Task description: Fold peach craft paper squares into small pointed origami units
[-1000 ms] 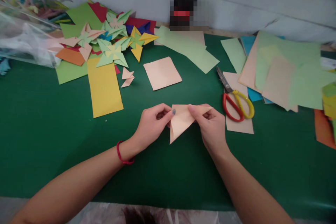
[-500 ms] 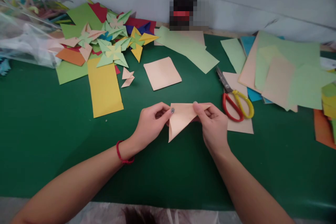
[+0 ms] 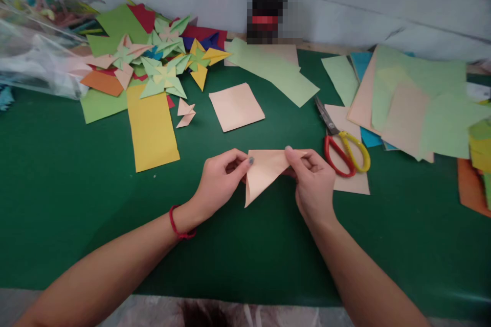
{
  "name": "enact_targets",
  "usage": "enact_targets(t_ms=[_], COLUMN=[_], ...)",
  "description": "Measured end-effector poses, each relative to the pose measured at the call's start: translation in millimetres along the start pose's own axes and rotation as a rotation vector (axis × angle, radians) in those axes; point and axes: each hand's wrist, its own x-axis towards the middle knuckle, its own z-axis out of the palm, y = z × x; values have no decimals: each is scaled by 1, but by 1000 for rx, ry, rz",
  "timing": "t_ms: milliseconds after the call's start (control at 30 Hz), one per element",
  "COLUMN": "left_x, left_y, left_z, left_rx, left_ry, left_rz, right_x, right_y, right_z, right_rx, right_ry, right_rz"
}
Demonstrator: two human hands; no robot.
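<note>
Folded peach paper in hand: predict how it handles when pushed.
The folded paper is probably light, being thin; likely fairly stiff, spanning left hand to right hand without sagging; perhaps springy where its lower corner gapes.

Single head-worn view, close, facing forward and down over green tabletop (image 3: pixel 245 255), left hand (image 3: pixel 219 180) and right hand (image 3: pixel 316 184) mid-frame, wall (image 3: pixel 364 0) beyond
</note>
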Motion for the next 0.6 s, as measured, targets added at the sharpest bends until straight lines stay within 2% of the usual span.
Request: enact_targets(t_ms=[167, 600], left_x=[0, 1], left_y=[-1, 0], left_z=[1, 0], left_rx=[-3, -25], left_ry=[15, 6], left_rz=[5, -5], right_x=[1, 1], right_y=[1, 0], right_z=[2, 0], right_rx=[78, 87], right_ry=[24, 49], right_rz=[14, 5])
